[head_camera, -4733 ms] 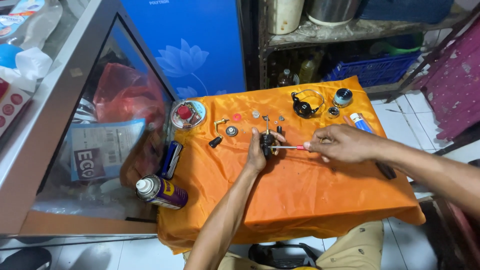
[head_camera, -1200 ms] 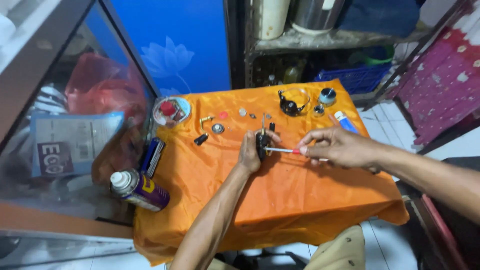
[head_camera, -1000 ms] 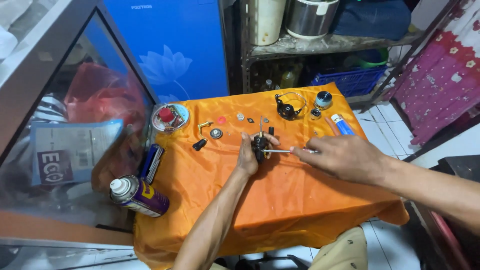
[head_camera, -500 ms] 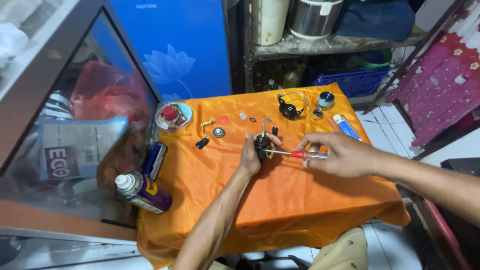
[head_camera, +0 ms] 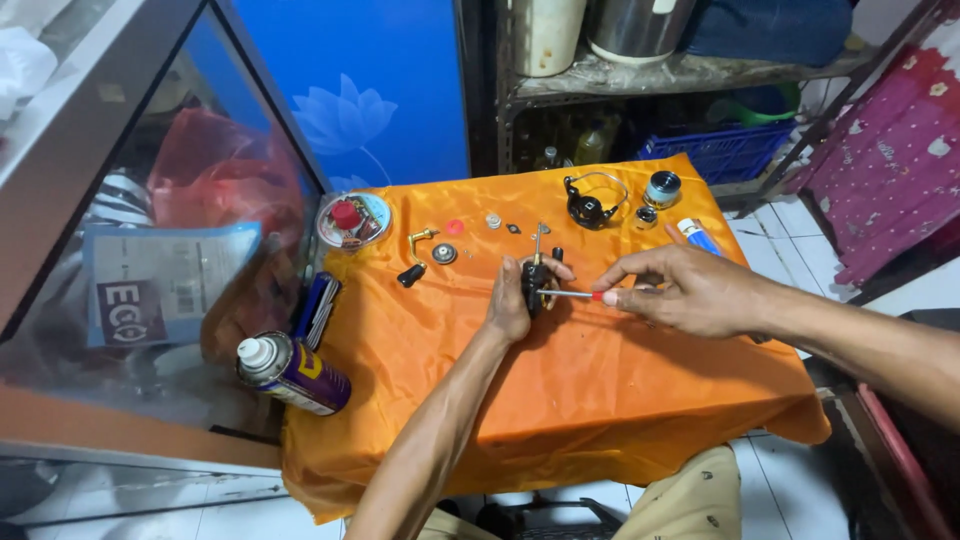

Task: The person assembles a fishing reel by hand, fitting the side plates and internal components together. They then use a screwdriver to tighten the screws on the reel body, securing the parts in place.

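Orange cloth covers the small counter (head_camera: 620, 400) where we sit, with a glass cabinet at the left and a metal shelf behind. Going from the left, a spray can (head_camera: 292, 373) lies at the cloth's edge, a round tin (head_camera: 352, 220) sits near the back corner, and small loose parts (head_camera: 443, 253) are spread beside it. Near the middle our left hand (head_camera: 512, 305) has its fingers clenched around a small black mechanism (head_camera: 534, 282), held upright just above the cloth. Our right hand (head_camera: 690, 292) pinches a thin screwdriver (head_camera: 572, 294) with a red handle, its tip touching the mechanism. Farther back lie a black wire-looped part (head_camera: 588, 207) and a blue lighter (head_camera: 698, 236). We judge that a screw is being worked; the next move calls for steady turning with the tip seated squarely.
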